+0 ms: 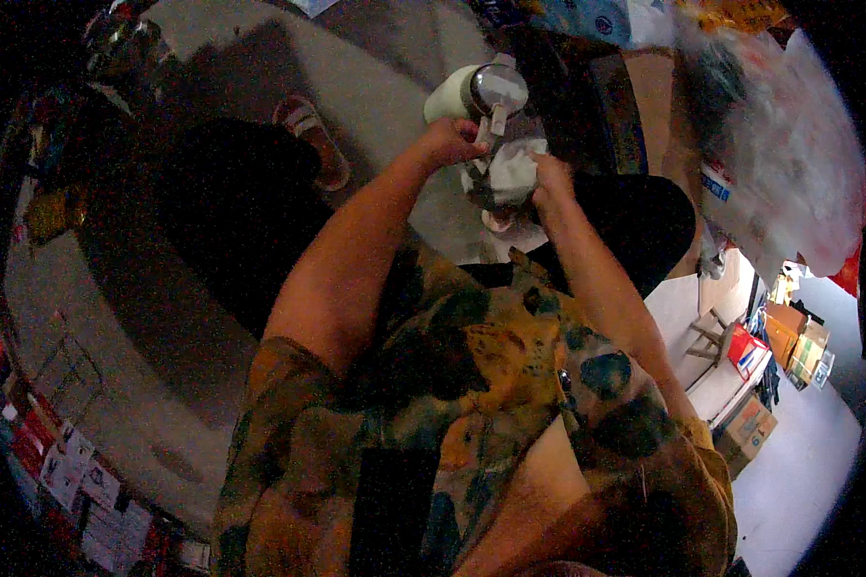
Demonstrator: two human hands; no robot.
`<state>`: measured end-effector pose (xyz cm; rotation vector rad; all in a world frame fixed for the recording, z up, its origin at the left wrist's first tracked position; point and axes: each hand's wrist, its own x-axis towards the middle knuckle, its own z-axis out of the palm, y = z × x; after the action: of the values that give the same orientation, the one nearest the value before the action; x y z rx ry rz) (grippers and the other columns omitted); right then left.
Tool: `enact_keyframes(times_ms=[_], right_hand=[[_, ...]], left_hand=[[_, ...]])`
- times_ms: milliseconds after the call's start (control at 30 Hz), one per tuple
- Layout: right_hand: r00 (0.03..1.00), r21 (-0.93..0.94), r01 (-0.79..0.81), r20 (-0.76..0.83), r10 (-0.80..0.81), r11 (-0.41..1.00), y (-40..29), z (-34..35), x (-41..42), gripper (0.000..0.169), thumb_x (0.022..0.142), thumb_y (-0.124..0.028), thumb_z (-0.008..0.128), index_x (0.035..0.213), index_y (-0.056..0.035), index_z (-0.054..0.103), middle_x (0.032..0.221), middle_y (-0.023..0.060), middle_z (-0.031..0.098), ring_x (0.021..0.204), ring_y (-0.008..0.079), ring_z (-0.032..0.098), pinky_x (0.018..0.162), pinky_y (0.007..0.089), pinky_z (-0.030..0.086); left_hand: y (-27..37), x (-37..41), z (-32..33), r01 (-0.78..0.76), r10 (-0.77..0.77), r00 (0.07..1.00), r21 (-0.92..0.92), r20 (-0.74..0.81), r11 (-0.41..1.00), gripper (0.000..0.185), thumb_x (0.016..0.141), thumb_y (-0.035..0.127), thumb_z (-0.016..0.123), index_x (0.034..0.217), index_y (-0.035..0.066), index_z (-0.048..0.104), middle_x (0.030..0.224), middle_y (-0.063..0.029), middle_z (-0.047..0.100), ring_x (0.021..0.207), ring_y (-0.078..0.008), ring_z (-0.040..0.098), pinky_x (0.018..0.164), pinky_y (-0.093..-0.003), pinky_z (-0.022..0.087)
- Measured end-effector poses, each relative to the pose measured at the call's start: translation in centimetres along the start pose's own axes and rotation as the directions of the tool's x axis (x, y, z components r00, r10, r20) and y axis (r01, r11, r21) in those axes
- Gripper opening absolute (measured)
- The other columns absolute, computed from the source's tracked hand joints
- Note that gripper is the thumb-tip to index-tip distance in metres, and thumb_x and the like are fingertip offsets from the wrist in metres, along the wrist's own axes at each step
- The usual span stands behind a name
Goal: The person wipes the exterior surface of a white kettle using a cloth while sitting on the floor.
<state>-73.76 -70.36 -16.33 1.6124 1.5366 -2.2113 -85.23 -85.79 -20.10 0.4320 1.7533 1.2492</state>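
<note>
A pale cylindrical vessel (pixel 447 97) with a shiny, rimmed round end (pixel 499 88) is tilted on its side in front of me. A light, narrow handle-like piece (pixel 496 121) projects from it towards me. My left hand (pixel 458 142) grips this piece near the vessel's lower edge. In my right hand (pixel 553 179) is a crumpled white cloth or tissue (pixel 514 172), bunched just below the handle-like piece. Dim light and grain blur the finer details, and I cannot tell whether the cloth touches the vessel.
Beyond my left arm, a sandalled foot (pixel 314 144) rests on the grey floor (pixel 375 108). A large clear plastic bag (pixel 786 151) bulges at the upper right. Farther right are a wooden stool (pixel 709 335) and cardboard boxes (pixel 749 430). Printed packages (pixel 94 498) line the lower left.
</note>
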Motion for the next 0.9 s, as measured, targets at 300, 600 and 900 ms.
enact_keyframes(times_ms=[300, 600, 900], right_hand=[[0.990, 0.328, 0.037, 0.118, -0.080, 0.944, -1.8, 3.1, -5.5, 0.045, 0.072, -0.010, 0.063, 0.113, -0.0054, 0.046, 0.101, 0.0094, 0.057, 0.092, 0.0275, 0.055, 0.077, 0.0435, 0.047], [0.891, -0.656, 0.415, 0.154, -0.427, 0.630, -2.9, 3.8, -4.8, 0.064, 0.064, -0.027, 0.073, 0.114, -0.0029, 0.041, 0.104, 0.0141, 0.056, 0.095, 0.0281, 0.054, 0.079, 0.0351, 0.044], [0.940, -0.489, 0.336, 0.221, -0.259, 0.805, 2.3, 0.2, 4.7, 0.038, 0.074, -0.011, 0.060, 0.110, -0.0020, 0.051, 0.099, 0.0073, 0.058, 0.090, 0.0182, 0.054, 0.079, 0.0292, 0.041]], left_hand=[[1.6, -0.3, -0.9, -0.065, 0.054, 0.995, 0.130, 0.083, 0.989, 0.029, 0.069, 0.018, 0.068, 0.094, 0.004, 0.062, 0.085, -0.0058, 0.064, 0.075, -0.0139, 0.058, 0.069, -0.0294, 0.046], [1.4, -0.4, -1.2, -0.123, 0.101, 0.981, 0.122, 0.168, 0.985, 0.026, 0.073, 0.015, 0.063, 0.098, 0.008, 0.062, 0.087, -0.0018, 0.064, 0.077, -0.0120, 0.056, 0.073, -0.0283, 0.045], [3.4, -1.4, -0.7, -0.066, 0.038, 0.987, 0.173, 0.158, 0.983, 0.028, 0.077, 0.017, 0.059, 0.103, 0.008, 0.059, 0.094, -0.0065, 0.063, 0.084, -0.0162, 0.056, 0.078, -0.0310, 0.043]])
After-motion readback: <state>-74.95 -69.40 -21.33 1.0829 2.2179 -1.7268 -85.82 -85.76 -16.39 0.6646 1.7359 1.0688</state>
